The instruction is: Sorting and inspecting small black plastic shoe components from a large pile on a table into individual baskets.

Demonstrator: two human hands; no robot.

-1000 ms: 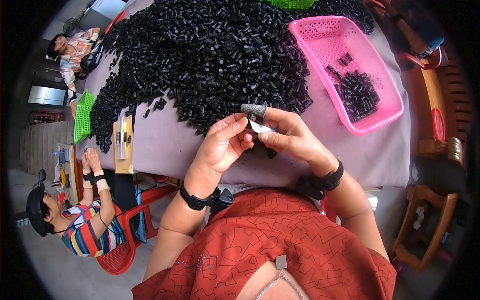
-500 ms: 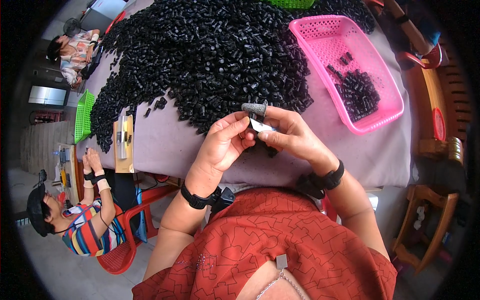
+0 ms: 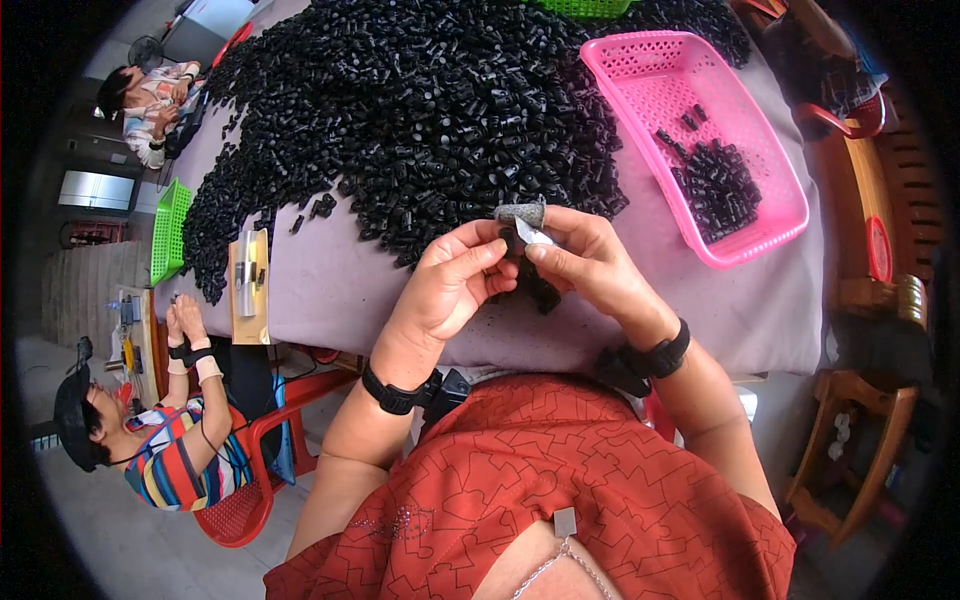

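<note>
At centre frame, a small black part [image 3: 512, 243] is pinched between the fingertips of the left hand [image 3: 452, 290] and the right hand [image 3: 590, 262], just below the large heap of black parts [image 3: 430, 110]. A small blade [image 3: 532, 233] is clamped by the right fingers, one of them capped by a grey sleeve [image 3: 522, 212]. The part is judged light, rigid, smooth plastic, best gripped at its sides. A perforated pink basket [image 3: 760, 235] sits upper right on the grey cloth-covered table [image 3: 330, 290].
</note>
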